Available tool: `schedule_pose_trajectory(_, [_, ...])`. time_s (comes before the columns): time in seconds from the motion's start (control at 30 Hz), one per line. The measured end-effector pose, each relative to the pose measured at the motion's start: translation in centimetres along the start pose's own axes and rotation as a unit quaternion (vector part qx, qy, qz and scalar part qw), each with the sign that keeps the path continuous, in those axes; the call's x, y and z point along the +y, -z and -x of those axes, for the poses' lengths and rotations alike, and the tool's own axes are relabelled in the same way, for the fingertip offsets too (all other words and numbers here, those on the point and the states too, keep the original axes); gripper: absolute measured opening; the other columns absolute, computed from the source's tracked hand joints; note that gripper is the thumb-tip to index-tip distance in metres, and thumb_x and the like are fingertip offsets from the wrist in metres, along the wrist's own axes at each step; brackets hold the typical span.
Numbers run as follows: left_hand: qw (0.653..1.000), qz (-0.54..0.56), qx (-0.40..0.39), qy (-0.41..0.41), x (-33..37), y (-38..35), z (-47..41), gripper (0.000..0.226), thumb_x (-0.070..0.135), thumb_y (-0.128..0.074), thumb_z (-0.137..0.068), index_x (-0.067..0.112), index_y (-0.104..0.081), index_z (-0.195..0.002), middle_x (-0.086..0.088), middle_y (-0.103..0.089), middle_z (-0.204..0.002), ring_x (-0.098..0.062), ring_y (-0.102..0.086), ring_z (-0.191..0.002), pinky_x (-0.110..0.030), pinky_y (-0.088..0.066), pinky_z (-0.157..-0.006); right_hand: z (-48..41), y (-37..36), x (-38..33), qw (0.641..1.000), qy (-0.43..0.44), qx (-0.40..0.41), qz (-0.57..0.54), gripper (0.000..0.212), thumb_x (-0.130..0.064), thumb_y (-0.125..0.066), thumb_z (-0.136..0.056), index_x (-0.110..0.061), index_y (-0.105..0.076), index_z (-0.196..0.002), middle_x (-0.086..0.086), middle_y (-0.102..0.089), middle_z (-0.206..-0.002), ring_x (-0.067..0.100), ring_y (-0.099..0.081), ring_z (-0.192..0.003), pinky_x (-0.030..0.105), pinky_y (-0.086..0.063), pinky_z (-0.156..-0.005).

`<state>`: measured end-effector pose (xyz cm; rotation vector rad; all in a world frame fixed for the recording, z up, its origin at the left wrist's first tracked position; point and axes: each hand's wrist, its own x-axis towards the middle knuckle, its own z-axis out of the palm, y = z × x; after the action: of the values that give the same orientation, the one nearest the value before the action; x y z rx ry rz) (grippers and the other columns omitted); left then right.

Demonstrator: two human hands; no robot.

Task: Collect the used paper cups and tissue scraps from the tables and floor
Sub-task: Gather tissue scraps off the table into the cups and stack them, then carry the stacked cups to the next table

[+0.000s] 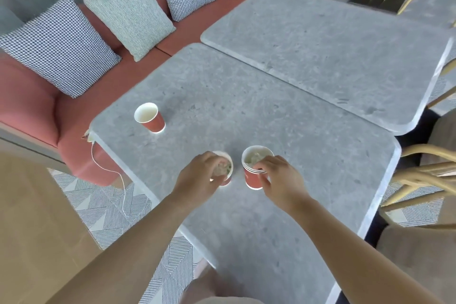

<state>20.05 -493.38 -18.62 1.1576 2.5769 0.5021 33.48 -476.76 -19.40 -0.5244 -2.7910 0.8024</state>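
Head view suggests the collecting is well under way. A stack of nested red paper cups, with crumpled white tissue in the top one, stands near the front middle of the near grey stone-topped table. A second red paper cup stuffed with tissue stands just to its left on the same table. One lone red paper cup, apparently empty, stands upright toward that table's far-left corner and is not yet gathered. No loose scraps show on the table.

The right hand reaches in from the table's near edge, fingers curled round the stack's rim and upper wall. The left hand arches over the stuffed cup and grips it from above, fingertips hooked over its rim. Whether they also press the tissue, I cannot tell.
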Motion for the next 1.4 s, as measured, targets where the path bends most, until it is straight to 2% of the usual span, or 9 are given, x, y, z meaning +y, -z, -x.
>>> schedule_pose_trajectory(0.13, [0.999,-0.031,-0.024,0.015,0.7,-0.2,1.0,0.026,0.039,-0.057,-0.084,0.029,-0.061,-0.108,0.009,-0.063,-0.110,-0.017,-0.058,-0.101,-0.029,-0.045,-0.079,0.3,0.8,-0.8,1.000,0.019,0.011,-0.011,0.028,0.000,-0.057,-0.077,-0.015,-0.066,-0.099,-0.001,-0.067,-0.097,0.027,-0.056,-0.091,0.025,-0.039,-0.060])
schedule_pose_trajectory(0.3, [0.991,-0.118,-0.062,0.020,0.0,0.2,1.6,0.032,0.028,-0.051,-0.088,0.032,-0.053,-0.120,0.001,-0.064,-0.108,-0.024,-0.059,-0.100,-0.030,-0.043,-0.076,0.2,0.9,-1.9,1.000,0.014,-0.008,-0.012,0.028,-0.005,-0.053,-0.081,-0.018,-0.065,-0.103,-0.004,-0.065,-0.103,0.023,-0.053,-0.097,0.030,-0.045,-0.064])
schedule_pose_trajectory(0.47, [0.998,-0.064,-0.014,0.016,-1.9,1.5,1.7,0.033,0.026,-0.054,-0.086,0.037,-0.055,-0.117,0.008,-0.065,-0.109,-0.019,-0.058,-0.102,-0.029,-0.044,-0.076,-0.3,0.0,-3.3,1.000,0.005,-0.005,-0.004,0.027,-0.008,-0.053,-0.083,-0.020,-0.064,-0.105,-0.006,-0.065,-0.105,0.021,-0.052,-0.099,0.025,-0.039,-0.064])
schedule_pose_trajectory(0.6, [0.999,-0.041,0.019,-0.002,-3.6,3.2,1.3,0.032,0.024,-0.056,-0.083,0.038,-0.057,-0.111,0.010,-0.065,-0.108,-0.019,-0.059,-0.100,-0.028,-0.044,-0.074,-1.9,-1.1,-5.4,1.000,0.014,-0.003,-0.022,0.028,-0.005,-0.055,-0.082,-0.017,-0.065,-0.105,-0.003,-0.066,-0.103,0.024,-0.054,-0.097,0.030,-0.046,-0.068])
schedule_pose_trajectory(0.73, [0.999,-0.025,0.042,-0.001,-6.5,5.9,0.8,0.031,0.023,-0.056,-0.080,0.039,-0.056,-0.107,0.016,-0.064,-0.107,-0.016,-0.058,-0.098,-0.028,-0.047,-0.074,-4.7,-2.6,-8.5,0.999,0.017,0.010,-0.025,0.026,-0.007,-0.055,-0.083,-0.018,-0.065,-0.104,-0.002,-0.066,-0.099,0.023,-0.054,-0.095,0.030,-0.045,-0.068])
schedule_pose_trajectory(0.93, [0.997,-0.006,0.068,0.026,-13.1,10.3,0.3,0.029,0.026,-0.059,-0.080,0.036,-0.059,-0.108,0.013,-0.066,-0.105,-0.015,-0.059,-0.098,-0.029,-0.048,-0.077,-10.5,-5.4,-14.3,0.997,0.036,0.053,-0.045,0.022,-0.004,-0.064,-0.074,-0.016,-0.067,-0.092,0.003,-0.066,-0.086,0.026,-0.057,-0.081,0.025,-0.041,-0.060])
schedule_pose_trajectory(1.07, [0.996,0.011,0.083,0.034,-17.7,13.1,0.3,0.025,0.027,-0.061,-0.078,0.035,-0.058,-0.101,0.013,-0.066,-0.098,-0.015,-0.060,-0.092,-0.033,-0.050,-0.075,-13.3,-8.3,-18.0,0.996,0.058,0.042,-0.058,0.020,-0.006,-0.066,-0.074,-0.015,-0.067,-0.091,0.003,-0.067,-0.090,0.027,-0.058,-0.082,0.031,-0.046,-0.061])
schedule_pose_trajectory(1.27, [0.994,0.017,0.096,0.041,-22.7,15.8,-0.2,0.026,0.026,-0.063,-0.079,0.031,-0.062,-0.104,0.010,-0.067,-0.103,-0.017,-0.060,-0.096,-0.036,-0.051,-0.078,-17.0,-9.3,-22.1,0.993,0.080,0.071,-0.049,0.023,-0.004,-0.066,-0.073,-0.015,-0.066,-0.094,0.002,-0.067,-0.094,0.026,-0.057,-0.085,0.025,-0.041,-0.067])
schedule_pose_trajectory(1.4, [0.995,0.012,0.093,0.038,-25.0,16.9,-1.0,0.022,0.027,-0.060,-0.081,0.030,-0.062,-0.102,0.010,-0.066,-0.104,-0.017,-0.059,-0.097,-0.036,-0.051,-0.078,-19.3,-9.2,-24.1,0.988,0.086,0.120,-0.037,0.019,-0.002,-0.069,-0.071,-0.012,-0.067,-0.088,0.004,-0.067,-0.090,0.028,-0.058,-0.083,0.025,-0.043,-0.064])
